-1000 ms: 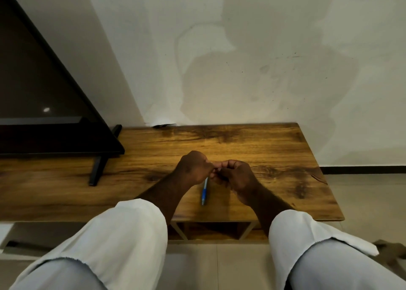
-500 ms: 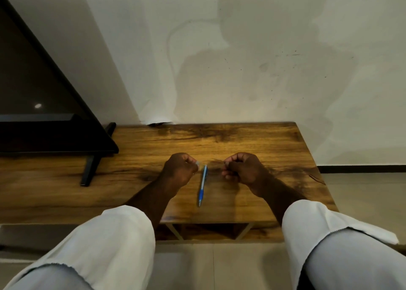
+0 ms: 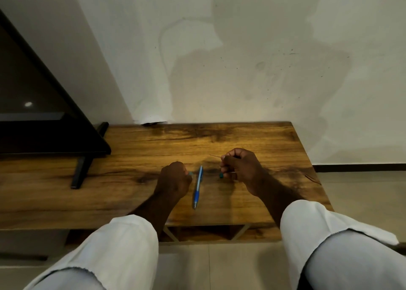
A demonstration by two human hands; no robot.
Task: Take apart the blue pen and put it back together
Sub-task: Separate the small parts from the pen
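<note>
The blue pen body [image 3: 197, 187] lies lengthwise on the wooden table [image 3: 252, 140], tip toward me, between my two hands. My left hand [image 3: 174, 178] is curled just left of it and pinches a small pale piece [image 3: 190, 173] at its fingertips. To the right of the pen, my right hand [image 3: 240, 166] is curled round a thin dark rod [image 3: 214, 156] that sticks out to the left. A small teal part [image 3: 221, 175] shows below its fingers. Neither hand touches the pen body.
A black TV screen [image 3: 44, 114] on a black stand foot [image 3: 80, 171] fills the table's left part. The wall rises right behind the table. The table's right edge [image 3: 307, 157] drops to a tiled floor [image 3: 362, 190]. My knees in white cloth are at the bottom.
My hands were together above the pen; they have pulled apart, left and right, each with a small part. The pen body stays on the table.
</note>
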